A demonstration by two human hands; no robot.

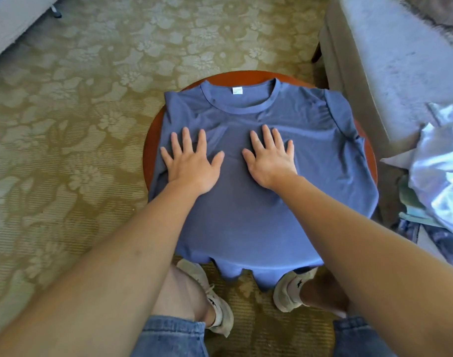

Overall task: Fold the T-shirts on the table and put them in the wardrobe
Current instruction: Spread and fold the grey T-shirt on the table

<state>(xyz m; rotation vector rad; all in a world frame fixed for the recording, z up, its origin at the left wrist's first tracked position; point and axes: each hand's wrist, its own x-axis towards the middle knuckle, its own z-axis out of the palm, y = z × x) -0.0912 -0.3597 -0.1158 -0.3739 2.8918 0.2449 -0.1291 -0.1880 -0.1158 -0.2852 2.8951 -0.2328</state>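
— Whereabouts of the shirt (258,215)?

— Spread front up on the table (149,150), directly under both palms. Pressed at chest height by the left hand (192,168): palm down, fingers straight and fanned, gripping nothing. Same for the right hand (270,161): flat, open, holding nothing, just beside the left, with a strip of bare cloth between the two thumbs. Both just below the collar (240,109), in the far half of the cloth.

— And underneath, and round about?

— Round, red-brown wood, mostly covered, with only the rim showing at the left, the far side and the right. Set on an olive carpet (91,124) with a pale flower pattern. Grey armchair (374,73) at the far right, close to the table. Nearer on the right, a heap (441,176) of pale, shiny cloth; hard to tell what garments. Two light shoes (215,300) on the carpet at the near edge, close by the hem (246,274).

— Look of the shirt itself?

— Blue-grey, thin, smooth. Round collar at the far side, with a small white label (237,90) inside it. Sleeve on the right side bunched at the table's edge; the other not clearly seen. Shallow creases running out from the fingers. Hem hanging over the near rim in loose waves. Not yet folded.
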